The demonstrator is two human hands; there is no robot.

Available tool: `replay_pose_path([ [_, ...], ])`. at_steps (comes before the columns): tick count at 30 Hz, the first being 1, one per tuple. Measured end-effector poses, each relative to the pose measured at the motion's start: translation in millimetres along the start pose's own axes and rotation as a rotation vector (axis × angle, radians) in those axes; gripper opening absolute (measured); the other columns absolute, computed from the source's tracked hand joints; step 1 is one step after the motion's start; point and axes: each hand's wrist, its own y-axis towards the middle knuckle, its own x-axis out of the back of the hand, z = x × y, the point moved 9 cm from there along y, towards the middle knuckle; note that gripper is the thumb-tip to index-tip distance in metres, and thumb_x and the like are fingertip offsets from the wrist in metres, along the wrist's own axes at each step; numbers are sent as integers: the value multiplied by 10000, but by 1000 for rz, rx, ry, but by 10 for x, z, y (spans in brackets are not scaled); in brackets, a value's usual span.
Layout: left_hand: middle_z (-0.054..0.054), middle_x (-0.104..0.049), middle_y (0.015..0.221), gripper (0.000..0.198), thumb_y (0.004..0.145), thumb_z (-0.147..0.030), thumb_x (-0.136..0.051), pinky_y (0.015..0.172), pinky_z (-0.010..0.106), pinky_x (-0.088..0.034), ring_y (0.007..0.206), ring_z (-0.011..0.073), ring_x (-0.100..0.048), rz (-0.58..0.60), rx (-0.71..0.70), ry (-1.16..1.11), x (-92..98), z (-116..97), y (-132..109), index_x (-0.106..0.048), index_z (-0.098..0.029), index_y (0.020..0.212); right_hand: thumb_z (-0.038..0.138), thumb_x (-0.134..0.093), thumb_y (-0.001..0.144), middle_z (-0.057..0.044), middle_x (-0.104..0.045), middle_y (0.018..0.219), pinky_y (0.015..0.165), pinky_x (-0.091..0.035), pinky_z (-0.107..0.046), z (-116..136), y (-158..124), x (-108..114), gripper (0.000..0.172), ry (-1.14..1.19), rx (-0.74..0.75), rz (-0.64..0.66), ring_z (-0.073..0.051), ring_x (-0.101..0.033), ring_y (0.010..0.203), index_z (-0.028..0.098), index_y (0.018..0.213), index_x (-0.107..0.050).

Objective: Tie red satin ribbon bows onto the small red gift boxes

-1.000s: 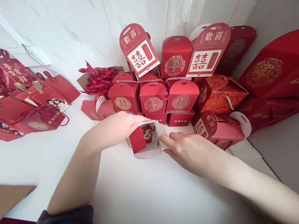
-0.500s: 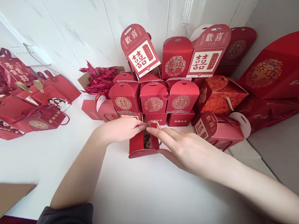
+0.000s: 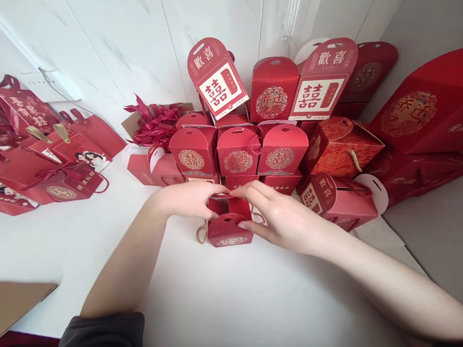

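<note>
A small red gift box (image 3: pixel 229 229) stands on the white table, its top open between two rounded flaps. The front flap faces me with a hole near its top and gold print below. My left hand (image 3: pixel 193 197) grips the back flap and left side of the box, with the thumb near the opening. My right hand (image 3: pixel 276 212) spans the box from the right, its fingers on the back flap and its thumb against the front flap. A twisted gold cord (image 3: pixel 201 232) hangs out at the box's left. The insides of the box are mostly hidden by my fingers.
Stacked red gift boxes (image 3: pixel 238 152) stand right behind, against the tiled wall. Red paper bags (image 3: pixel 57 177) are at the left, beside a box of dark red ribbons (image 3: pixel 154 123). Larger red boxes (image 3: pixel 425 107) fill the right corner. A cardboard piece (image 3: pixel 14 305) lies at the near left.
The front flap has risen from lying folded outward to standing nearly upright, showing its print. The gold cord now shows at the left. My right thumb has moved onto the front flap.
</note>
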Motion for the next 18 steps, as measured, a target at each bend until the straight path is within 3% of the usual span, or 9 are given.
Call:
replay_pose_path([
  [3, 36, -721, 1107, 639, 779, -485, -634, 737, 276, -481, 948, 240, -671, 23, 15, 2, -16, 27, 5, -534, -318, 1388, 278, -582, 934, -157, -483, 1469, 1049, -481, -496, -93, 31, -28, 595, -30, -3, -66, -282, -503, 1325, 187, 1480, -365],
  [6, 42, -700, 1202, 598, 848, -459, -559, 772, 267, -501, 1001, 226, -676, 68, 44, -3, 25, 95, -70, -500, -313, 1424, 275, -523, 969, -140, -537, 1439, 1064, -477, -495, -140, 59, -182, 455, -50, 10, 34, -284, -532, 1307, 158, 1409, -502],
  [8, 30, -667, 1283, 531, 868, -468, -541, 843, 269, -507, 1077, 217, -660, 8, 51, -49, 167, 164, -184, -555, -316, 1377, 269, -478, 991, -131, -567, 1415, 1066, -482, -483, -137, 66, -236, 397, -79, 25, 73, -280, -553, 1287, 138, 1355, -570],
  [12, 29, -739, 1103, 430, 867, -551, -538, 855, 299, -527, 993, 218, -684, -330, 178, -194, 649, 542, -581, -712, -267, 1140, 274, -455, 1000, -140, -546, 1436, 1072, -484, -487, -128, 57, -240, 421, -116, 30, 82, -280, -537, 1308, 126, 1383, -550],
  [16, 32, -730, 1088, 470, 863, -560, -520, 892, 340, -497, 1000, 217, -646, -910, 466, -100, 1269, 1169, -1088, -701, -212, 1123, 277, -448, 1000, -147, -524, 1455, 1082, -482, -477, -118, 40, -234, 441, -97, 41, 106, -276, -524, 1325, 130, 1409, -522],
  [18, 46, -715, 1098, 492, 861, -502, -509, 932, 342, -458, 1013, 199, -626, -986, 570, 53, 1468, 1438, -1078, -688, -140, 1141, 273, -448, 1000, -146, -524, 1456, 1091, -476, -480, -115, 41, -227, 442, -87, 40, 106, -274, -520, 1330, 132, 1413, -516],
])
